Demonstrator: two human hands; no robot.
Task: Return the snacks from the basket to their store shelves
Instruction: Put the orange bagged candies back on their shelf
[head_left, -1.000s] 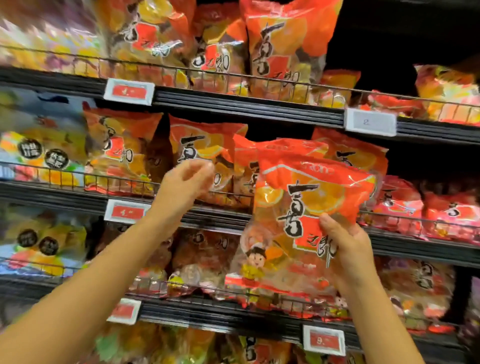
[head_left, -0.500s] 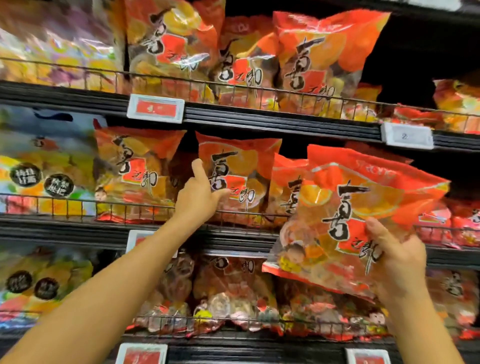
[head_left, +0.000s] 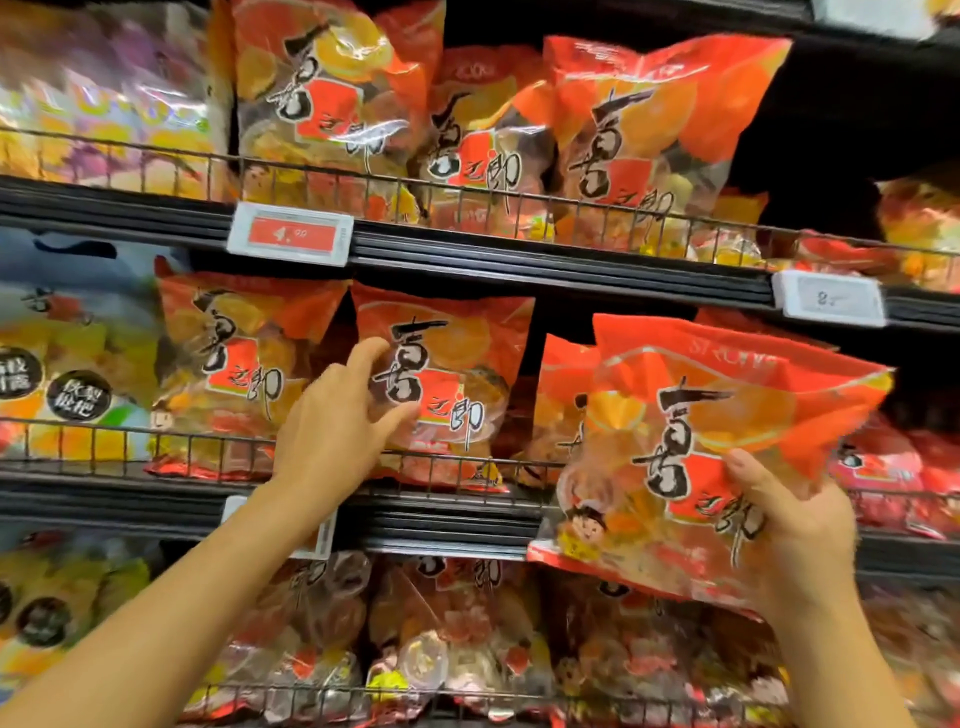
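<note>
Shelves (head_left: 519, 260) sit nearer and lower in your view than a second ago, so you have closed in on the middle row. Bag (head_left: 727, 457) has tilted, its top now leaning right, and hangs just in front of the rail beside matching packs: the right slot by the look of it, but not shelved yet. Your right hand (head_left: 795, 525) holds it from below, thumb across the front. Your left hand (head_left: 337, 426) has gone from a loose curl to spread fingers touching the shelved pack (head_left: 441, 384), likely to make room. The bag is orange and red with a clear lower window and black brush lettering.
</note>
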